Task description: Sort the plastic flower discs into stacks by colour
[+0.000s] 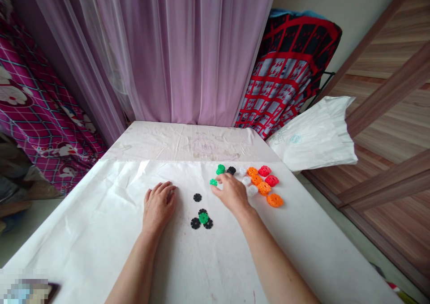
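My left hand (159, 207) rests on the white tabletop with its fingers stretched out, holding nothing. My right hand (232, 191) has thumb and fingertips round a green notched plastic disc (213, 182). Just behind that hand lie a green disc stack (220, 169) and a black disc stack (231, 170). Between my hands, a lone black disc (197, 197) lies on the table. Nearer to me, another green disc (203, 218) sits in the middle of three black ones, overlapping them; one is the left black disc (195, 223).
Right of my right hand stand white discs (252, 190), several orange disc stacks (264, 188) and red disc stacks (265, 171). A white sack (316, 136) hangs at the table's right edge. Behind is a purple curtain (188, 53). A pixelated patch covers the lower left corner.
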Tool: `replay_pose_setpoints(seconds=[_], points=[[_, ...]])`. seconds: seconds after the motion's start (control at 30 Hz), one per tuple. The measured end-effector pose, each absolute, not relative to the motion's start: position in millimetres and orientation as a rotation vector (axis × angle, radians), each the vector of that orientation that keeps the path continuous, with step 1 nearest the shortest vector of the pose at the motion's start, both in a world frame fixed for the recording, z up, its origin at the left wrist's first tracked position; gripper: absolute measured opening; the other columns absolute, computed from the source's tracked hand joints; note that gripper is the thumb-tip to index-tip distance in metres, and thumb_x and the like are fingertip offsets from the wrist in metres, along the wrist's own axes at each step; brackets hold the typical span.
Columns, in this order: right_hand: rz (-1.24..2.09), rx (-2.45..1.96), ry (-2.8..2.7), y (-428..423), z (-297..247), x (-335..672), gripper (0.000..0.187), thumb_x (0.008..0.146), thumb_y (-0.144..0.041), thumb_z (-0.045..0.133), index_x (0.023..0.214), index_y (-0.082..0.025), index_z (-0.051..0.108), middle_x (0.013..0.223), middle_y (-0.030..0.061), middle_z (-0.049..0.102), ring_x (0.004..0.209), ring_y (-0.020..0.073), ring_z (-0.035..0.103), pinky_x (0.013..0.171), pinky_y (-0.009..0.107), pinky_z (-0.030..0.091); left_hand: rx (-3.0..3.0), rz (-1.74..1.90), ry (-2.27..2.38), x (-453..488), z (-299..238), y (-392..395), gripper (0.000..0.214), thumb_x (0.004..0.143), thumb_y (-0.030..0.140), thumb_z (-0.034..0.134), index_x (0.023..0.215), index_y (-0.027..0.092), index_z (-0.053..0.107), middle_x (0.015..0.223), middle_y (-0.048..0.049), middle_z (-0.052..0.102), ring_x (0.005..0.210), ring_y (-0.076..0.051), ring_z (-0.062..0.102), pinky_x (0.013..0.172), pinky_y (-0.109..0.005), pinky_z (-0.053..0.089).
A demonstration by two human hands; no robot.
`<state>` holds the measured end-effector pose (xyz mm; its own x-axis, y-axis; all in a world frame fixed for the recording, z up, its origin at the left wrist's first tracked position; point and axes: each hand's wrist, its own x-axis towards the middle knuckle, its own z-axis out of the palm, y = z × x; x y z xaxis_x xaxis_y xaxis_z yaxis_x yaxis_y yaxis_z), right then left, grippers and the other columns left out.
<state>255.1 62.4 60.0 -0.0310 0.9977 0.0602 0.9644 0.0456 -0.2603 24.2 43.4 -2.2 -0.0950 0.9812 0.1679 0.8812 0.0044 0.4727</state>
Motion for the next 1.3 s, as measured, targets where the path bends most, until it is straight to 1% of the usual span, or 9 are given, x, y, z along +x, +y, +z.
replay_pose_setpoints(seconds=[0.1, 0.23, 0.4, 0.57, 0.63, 0.7, 0.8, 0.97, 1.3], points=[[0.092, -2.103, -2.056, 97.5, 68.0, 285.4, 0.024, 0.088, -0.035, 0.06, 0.108, -0.024, 0.069, 0.111, 0.0056, 0.071, 0.101, 0.0208, 0.066, 0.08, 0.028, 0.045, 1.954, 0.691, 2.066, 23.7, -1.7, 43.3, 0.034, 0.093, 0.031, 0.043, 0.113, 0.026, 0.069, 0.139, -0.0047, 0.062, 0.137, -0.027, 0.047, 0.118, -0.054, 0.026], [0.065, -2.067, -2.181, 130.8, 64.8, 305.8, 0.027, 0.087, -0.037, 0.062, 0.109, -0.024, 0.07, 0.112, 0.005, 0.072, 0.104, 0.0203, 0.066, 0.083, 0.027, 0.045, 1.975, 0.706, 2.067, 23.2, -3.6, 43.5, 0.033, 0.093, 0.031, 0.043, 0.112, 0.026, 0.07, 0.138, -0.0045, 0.063, 0.136, -0.027, 0.048, 0.117, -0.053, 0.027], [0.071, -2.06, -2.248, 144.8, 60.5, 305.6, 0.03, 0.087, -0.038, 0.062, 0.112, -0.025, 0.07, 0.115, 0.0039, 0.072, 0.106, 0.0196, 0.065, 0.085, 0.027, 0.045, 2.006, 0.71, 2.071, 21.4, -7.0, 43.9, 0.034, 0.093, 0.033, 0.042, 0.112, 0.026, 0.069, 0.138, -0.004, 0.063, 0.136, -0.027, 0.048, 0.116, -0.052, 0.029], [0.048, -2.033, -2.403, 149.6, 70.1, 304.7, 0.035, 0.087, -0.039, 0.063, 0.117, -0.023, 0.068, 0.121, 0.0077, 0.068, 0.114, 0.0236, 0.059, 0.093, 0.03, 0.042, 2.021, 0.709, 2.072, 21.1, -7.1, 44.2, 0.034, 0.093, 0.033, 0.042, 0.112, 0.026, 0.07, 0.137, -0.0047, 0.064, 0.135, -0.027, 0.049, 0.115, -0.052, 0.03], [0.036, -1.937, -2.535, 151.2, 76.8, 306.9, 0.039, 0.084, -0.034, 0.065, 0.122, -0.024, 0.065, 0.129, 0.0082, 0.064, 0.121, 0.0252, 0.054, 0.098, 0.034, 0.039, 2.017, 0.708, 2.074, 21.6, -6.8, 44.0, 0.035, 0.093, 0.032, 0.042, 0.112, 0.026, 0.07, 0.136, -0.005, 0.064, 0.135, -0.027, 0.049, 0.115, -0.052, 0.03], [0.047, -1.818, -2.675, 152.5, 83.7, 307.9, 0.046, 0.082, -0.024, 0.064, 0.128, -0.027, 0.062, 0.134, 0.0066, 0.061, 0.124, 0.0252, 0.051, 0.101, 0.036, 0.037, 2.012, 0.715, 2.077, 22.0, -6.6, 43.9, 0.034, 0.093, 0.032, 0.042, 0.112, 0.026, 0.07, 0.136, -0.0052, 0.064, 0.135, -0.027, 0.049, 0.115, -0.052, 0.03], [0.065, -1.716, -2.82, 153.6, 91.1, 303.3, 0.055, 0.079, -0.012, 0.059, 0.13, -0.032, 0.061, 0.132, 0.0045, 0.064, 0.122, 0.0236, 0.053, 0.1, 0.037, 0.034, 2.011, 0.72, 2.079, 22.2, -6.8, 43.9, 0.034, 0.093, 0.033, 0.042, 0.112, 0.027, 0.07, 0.136, -0.005, 0.064, 0.134, -0.027, 0.049, 0.116, -0.052, 0.029], [0.024, -1.787, -2.888, 153.4, 92.2, 288.0, 0.048, 0.08, -0.009, 0.056, 0.119, -0.034, 0.069, 0.115, 0.0026, 0.073, 0.111, 0.0217, 0.06, 0.1, 0.036, 0.031, 2.011, 0.723, 2.08, 22.1, -7.8, 44.0, 0.034, 0.093, 0.033, 0.042, 0.111, 0.027, 0.071, 0.136, -0.0048, 0.065, 0.134, -0.027, 0.05, 0.116, -0.052, 0.03], [0.014, -1.85, -2.877, 155.0, 90.8, 288.9, 0.036, 0.083, -0.01, 0.056, 0.109, -0.03, 0.072, 0.114, 0.0043, 0.074, 0.111, 0.0215, 0.062, 0.094, 0.033, 0.034, 2.006, 0.701, 2.077, 22.4, -6.0, 43.8, 0.034, 0.093, 0.032, 0.043, 0.113, 0.026, 0.07, 0.137, -0.0047, 0.064, 0.135, -0.027, 0.049, 0.116, -0.052, 0.029]])
